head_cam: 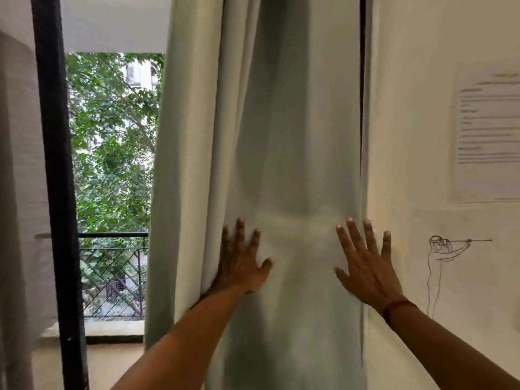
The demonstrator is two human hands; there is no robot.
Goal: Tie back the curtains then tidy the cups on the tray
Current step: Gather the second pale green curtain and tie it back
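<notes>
Pale green curtain (281, 136) hanging in gathered folds down the middle, bunched against the dark frame edge beside the cream wall (408, 80) at right. Dark door frame (55, 178) upright at left, open balcony beyond with green trees (112, 136) and a black railing (112, 266) far out. Blurred printed sheet (488, 136) stuck on the wall at far right, pencil sketch of a figure (447, 254) below it. Left hand (242, 266) spread wide, flat against the curtain's left folds, gripping nothing. Right hand (365, 266) likewise splayed, pressed on the curtain's right edge next to the wall, red thread band (396, 308) around its wrist. No tie-back visible around the fabric.
</notes>
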